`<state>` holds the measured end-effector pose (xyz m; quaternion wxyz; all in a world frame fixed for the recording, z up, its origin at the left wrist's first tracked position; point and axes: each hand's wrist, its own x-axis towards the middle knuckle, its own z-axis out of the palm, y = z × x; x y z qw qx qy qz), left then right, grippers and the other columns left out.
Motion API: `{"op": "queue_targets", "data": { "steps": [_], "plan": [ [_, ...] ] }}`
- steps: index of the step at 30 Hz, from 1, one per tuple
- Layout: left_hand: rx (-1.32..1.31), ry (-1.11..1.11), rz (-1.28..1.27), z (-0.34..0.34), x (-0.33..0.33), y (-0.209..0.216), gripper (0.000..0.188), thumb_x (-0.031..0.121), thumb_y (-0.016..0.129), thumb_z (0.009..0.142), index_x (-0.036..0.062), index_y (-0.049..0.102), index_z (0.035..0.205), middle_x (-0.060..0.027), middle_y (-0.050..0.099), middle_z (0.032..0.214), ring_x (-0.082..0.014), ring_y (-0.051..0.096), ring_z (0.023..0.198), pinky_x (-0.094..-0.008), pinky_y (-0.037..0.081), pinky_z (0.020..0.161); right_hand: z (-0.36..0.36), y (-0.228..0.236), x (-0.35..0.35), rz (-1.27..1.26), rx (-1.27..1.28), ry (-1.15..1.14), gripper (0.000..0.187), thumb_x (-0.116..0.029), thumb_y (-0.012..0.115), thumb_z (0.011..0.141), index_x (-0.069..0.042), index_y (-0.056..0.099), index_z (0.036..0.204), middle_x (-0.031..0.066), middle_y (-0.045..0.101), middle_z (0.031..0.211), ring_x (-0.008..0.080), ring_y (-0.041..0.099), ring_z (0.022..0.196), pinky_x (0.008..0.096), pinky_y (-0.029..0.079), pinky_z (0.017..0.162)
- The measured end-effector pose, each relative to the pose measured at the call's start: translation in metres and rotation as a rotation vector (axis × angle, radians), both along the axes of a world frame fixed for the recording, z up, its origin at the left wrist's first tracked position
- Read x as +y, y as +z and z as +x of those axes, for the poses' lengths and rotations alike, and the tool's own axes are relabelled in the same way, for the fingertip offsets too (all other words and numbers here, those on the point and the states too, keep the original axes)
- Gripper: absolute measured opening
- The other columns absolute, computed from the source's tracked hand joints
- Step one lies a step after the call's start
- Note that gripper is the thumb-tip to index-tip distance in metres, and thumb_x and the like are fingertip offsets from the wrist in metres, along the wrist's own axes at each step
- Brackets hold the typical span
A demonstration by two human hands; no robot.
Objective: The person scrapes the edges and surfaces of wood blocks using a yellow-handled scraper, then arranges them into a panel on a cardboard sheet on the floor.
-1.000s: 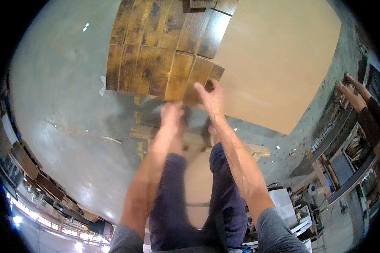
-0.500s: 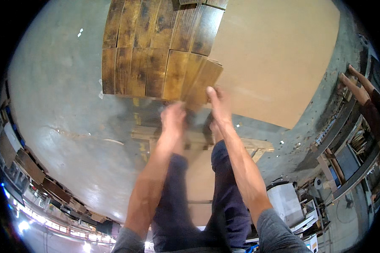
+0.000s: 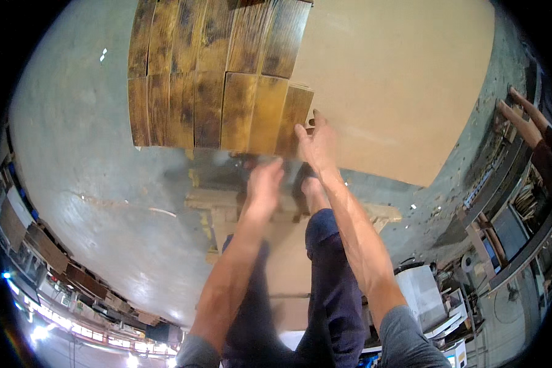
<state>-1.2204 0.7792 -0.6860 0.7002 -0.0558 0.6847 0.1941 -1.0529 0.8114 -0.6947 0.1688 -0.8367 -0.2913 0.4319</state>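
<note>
Stained brown wooden boards (image 3: 181,107) lie side by side in two rows. The last board (image 3: 294,119) of the near row is at the right end, against its neighbour, with thin edges of more boards showing behind its far corner. My right hand (image 3: 319,144) is beside that board's right edge, fingers and thumb apart, the thumb close to or touching the edge; it grips nothing. Just below the near ends of the boards is my left hand (image 3: 265,184), its fingers bent and smeared by motion, so I cannot tell whether they hold anything.
A large tan sheet (image 3: 392,92) lies under and right of the boards on the grey floor (image 3: 73,122). Wooden pieces (image 3: 374,214) lie near my feet. Another person's arms (image 3: 524,126) show at the far right, by a rack (image 3: 509,239).
The last board, tilted in my hands before, now lies straight in the row. My right hand has let go with fingers spread. My left hand has moved slightly nearer and right.
</note>
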Motion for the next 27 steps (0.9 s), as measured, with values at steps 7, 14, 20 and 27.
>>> {"op": "queue_targets", "data": {
  "steps": [7,14,20,27],
  "plan": [
    [-0.06,0.06,0.014,0.019,-0.024,-0.033,0.028,0.009,0.075,0.081,0.0018,0.066,0.106,-0.0077,0.068,0.11,-0.0225,0.06,0.11,-0.0439,0.038,0.106,0.038,-0.044,0.011,0.159,0.565,-0.483,0.076,-0.051,0.055,0.099,0.008,0.045,0.145,0.0223,0.045,0.15,0.0338,0.044,0.139,0.0443,0.036,0.115],
    [-0.04,-0.119,0.175,0.027,-0.04,-0.076,0.026,0.014,0.073,0.085,0.0002,0.066,0.105,-0.0048,0.066,0.11,-0.0189,0.059,0.107,-0.0356,0.042,0.102,0.058,-0.073,0.059,-0.003,0.559,-0.211,0.084,-0.066,0.036,0.102,0.005,0.051,0.143,0.0185,0.051,0.149,0.0288,0.044,0.14,0.0415,0.025,0.12],
    [-0.074,0.272,0.172,0.049,-0.042,-0.093,0.029,0.023,0.071,0.09,-0.0007,0.069,0.107,-0.0083,0.068,0.109,-0.022,0.061,0.105,-0.0333,0.042,0.103,0.06,-0.073,0.068,-0.058,0.462,-0.006,0.083,-0.066,0.04,0.1,0.007,0.057,0.136,0.0285,0.054,0.143,0.0329,0.047,0.137,0.0422,0.032,0.116],
    [0.149,-0.117,0.125,0.064,-0.012,-0.035,0.024,0.019,0.072,0.091,-0.0017,0.072,0.104,-0.011,0.071,0.103,-0.0198,0.064,0.095,-0.0371,0.05,0.089,0.065,-0.045,0.088,-0.084,0.321,0.098,0.079,-0.062,0.044,0.101,0.008,0.057,0.136,0.0283,0.058,0.137,0.0351,0.055,0.129,0.0441,0.038,0.111]
  ]
}}
